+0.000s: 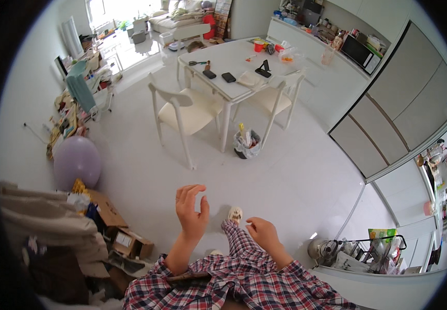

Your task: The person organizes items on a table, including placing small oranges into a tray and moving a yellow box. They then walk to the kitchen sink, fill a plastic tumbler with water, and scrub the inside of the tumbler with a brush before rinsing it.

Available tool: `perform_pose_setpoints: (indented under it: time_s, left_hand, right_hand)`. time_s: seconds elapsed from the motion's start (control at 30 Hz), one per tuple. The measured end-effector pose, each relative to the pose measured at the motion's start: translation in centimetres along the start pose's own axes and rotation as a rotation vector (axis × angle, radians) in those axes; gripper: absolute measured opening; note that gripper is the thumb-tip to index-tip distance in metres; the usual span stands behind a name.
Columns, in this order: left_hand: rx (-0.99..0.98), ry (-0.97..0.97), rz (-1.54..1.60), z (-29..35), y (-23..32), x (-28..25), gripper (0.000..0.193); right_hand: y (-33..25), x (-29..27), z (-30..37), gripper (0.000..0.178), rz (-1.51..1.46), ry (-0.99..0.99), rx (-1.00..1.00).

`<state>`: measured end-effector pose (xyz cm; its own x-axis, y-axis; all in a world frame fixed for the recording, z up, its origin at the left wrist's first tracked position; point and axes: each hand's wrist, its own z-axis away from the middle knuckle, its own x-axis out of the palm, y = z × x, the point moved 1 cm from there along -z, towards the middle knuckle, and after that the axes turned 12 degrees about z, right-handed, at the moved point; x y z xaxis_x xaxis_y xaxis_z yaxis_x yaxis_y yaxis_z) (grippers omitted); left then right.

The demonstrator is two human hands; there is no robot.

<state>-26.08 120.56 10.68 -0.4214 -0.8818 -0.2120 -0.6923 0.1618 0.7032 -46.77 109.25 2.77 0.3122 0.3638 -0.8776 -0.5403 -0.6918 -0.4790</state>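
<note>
My left hand point(191, 212) is raised in front of me, its fingers curved and the thumb apart, with nothing between them. To its right and a little lower, my right hand point(264, 233) has its fingers loosely curled in, and nothing shows in it. Neither hand touches anything. Below them are my plaid shirt and trousers point(241, 243), and one light-coloured shoe point(235, 213) shows on the floor between the hands. A dark flat thing point(190, 279) lies against the shirt; its kind is unclear.
Ahead stand a white table point(223, 62), white chairs point(190, 106) and a lined trash bin point(247, 144). On the left are a purple exercise ball point(77, 163) and cardboard boxes point(130, 243). A kettle point(322, 250) and wire rack point(370, 248) occupy the right counter, near a tall fridge point(396, 103).
</note>
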Motion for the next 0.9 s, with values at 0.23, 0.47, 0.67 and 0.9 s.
perform_pose_setpoints:
  time_s: [0.23,0.47,0.67,0.9]
  left_hand:
    - [-0.048,-0.087,0.080,-10.5,-10.7,10.7,0.024]
    - [-0.316,-0.015,0.150,-21.3,-21.8,18.3,0.023]
    - [-0.521,0.010,0.204,-25.7,-29.7,22.7,0.024]
    - [-0.665,-0.055,0.275,-32.8,-38.9,28.4,0.023]
  right_hand:
    - [9.3,-0.5,-16.5,0.022,-0.002,-0.049,0.158]
    - [10.1,-1.0,-39.5,0.022,0.021,-0.035,-0.040]
    - [8.8,0.2,-52.8,0.022,0.021,-0.077,-0.123]
    - [11.9,-0.3,-60.7,0.023,0.002,-0.166,-0.003]
